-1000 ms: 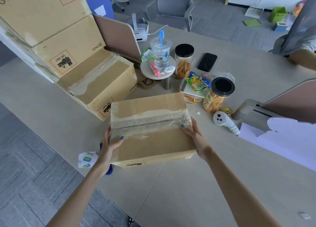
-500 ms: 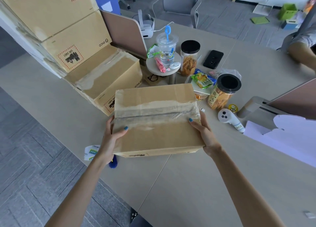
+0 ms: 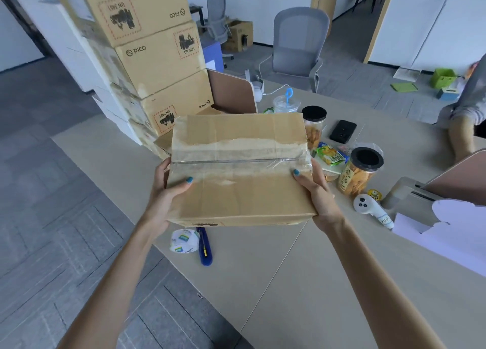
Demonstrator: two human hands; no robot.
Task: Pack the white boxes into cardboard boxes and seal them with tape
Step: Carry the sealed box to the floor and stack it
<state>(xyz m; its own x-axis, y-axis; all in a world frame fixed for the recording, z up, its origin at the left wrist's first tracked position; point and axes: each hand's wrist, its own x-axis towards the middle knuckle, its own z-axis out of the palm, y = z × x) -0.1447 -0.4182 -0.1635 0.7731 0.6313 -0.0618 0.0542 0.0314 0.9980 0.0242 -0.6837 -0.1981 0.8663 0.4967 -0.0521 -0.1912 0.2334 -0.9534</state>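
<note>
I see the cardboard box (image 3: 236,175) held up between both hands, above the near left part of the tabletop (image 3: 302,283). It is a plain brown corrugated block with creased, slightly dented faces. A strip of clear glossy tape runs along its top seam, over a pale band where the paper skin has torn away. The long axis and the taped seam both run left to right, with the top face turned up toward me.

My left hand (image 3: 168,191) grips the left end, thumb lying on the top face and fingers (image 3: 160,168) wrapped round the side. My right hand (image 3: 315,191) grips the right end the same way, thumb on top beside the tape end, the other fingers hidden under the box.

Just below the box's near edge lie a white tape roll (image 3: 184,241) and a blue utility knife (image 3: 205,248), side by side on the tabletop. Behind the box on the left rises a stack of printed cardboard boxes (image 3: 147,59), leaning as seen through the wide lens. To the right are two clear jars with black lids (image 3: 360,172), a snack packet (image 3: 331,155), a black phone (image 3: 342,131) and a white controller (image 3: 373,209). The box hides part of a clear cup with a blue straw (image 3: 285,103). A flat white box sheet (image 3: 452,230) lies at the right edge. A grey office chair (image 3: 299,49) stands beyond the tabletop.
</note>
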